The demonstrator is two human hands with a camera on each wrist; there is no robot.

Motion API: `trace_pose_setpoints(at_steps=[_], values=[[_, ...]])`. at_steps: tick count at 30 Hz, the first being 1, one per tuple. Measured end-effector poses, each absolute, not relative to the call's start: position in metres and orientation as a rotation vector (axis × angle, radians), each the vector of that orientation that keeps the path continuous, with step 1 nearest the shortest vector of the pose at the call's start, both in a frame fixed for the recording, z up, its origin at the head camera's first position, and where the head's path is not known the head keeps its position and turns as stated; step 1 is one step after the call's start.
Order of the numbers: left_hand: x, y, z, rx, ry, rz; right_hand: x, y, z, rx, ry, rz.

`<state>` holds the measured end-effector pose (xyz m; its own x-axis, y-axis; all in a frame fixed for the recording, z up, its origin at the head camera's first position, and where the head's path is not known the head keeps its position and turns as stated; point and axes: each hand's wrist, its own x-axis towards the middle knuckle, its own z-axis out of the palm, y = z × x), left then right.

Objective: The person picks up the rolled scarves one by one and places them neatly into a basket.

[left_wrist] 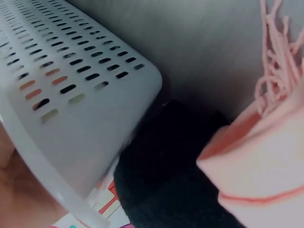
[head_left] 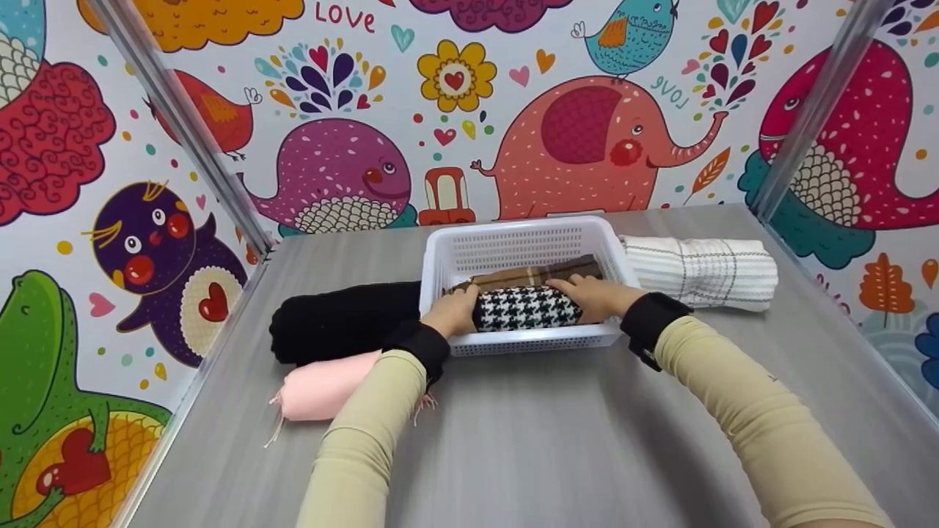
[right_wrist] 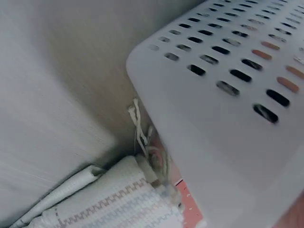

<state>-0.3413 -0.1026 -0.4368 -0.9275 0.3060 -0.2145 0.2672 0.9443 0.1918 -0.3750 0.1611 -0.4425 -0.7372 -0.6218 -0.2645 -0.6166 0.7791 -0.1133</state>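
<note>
A grey table (head_left: 528,440) bears a white basket (head_left: 539,338), between a black roll (head_left: 345,319) and a striped white roll (head_left: 704,273) — and inside, in front of a brown roll (head_left: 512,278), lies a houndstooth roll (head_left: 526,309), its ends gripped by the left hand (head_left: 453,312) and right hand (head_left: 593,297), set apart

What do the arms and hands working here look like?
They belong to a person. The long sleeves are pale beige and wrinkled, with a wide black band at the end of each. The left hand and right hand wear no gloves.
</note>
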Motion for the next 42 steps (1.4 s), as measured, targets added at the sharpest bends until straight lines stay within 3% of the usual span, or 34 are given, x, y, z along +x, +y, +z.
trace_pose_setpoints(at_steps=[11,28,36,42], values=[[-0.339,-0.107,-0.431,0.339,2.563,0.206,-0.372,0.161,-0.450,-0.874,2.496,-0.091],[-0.343,-0.095,-0.438,0.322,2.720,0.204,-0.377,0.170,-0.457,-0.897,2.469,-0.320],[-0.344,-0.107,-0.437,0.455,2.863,0.472,-0.371,0.180,-0.424,-0.965,2.557,-0.565],[-0.311,-0.134,-0.438,0.739,3.180,0.642,-0.337,0.194,-0.389,-1.053,2.708,-0.881]])
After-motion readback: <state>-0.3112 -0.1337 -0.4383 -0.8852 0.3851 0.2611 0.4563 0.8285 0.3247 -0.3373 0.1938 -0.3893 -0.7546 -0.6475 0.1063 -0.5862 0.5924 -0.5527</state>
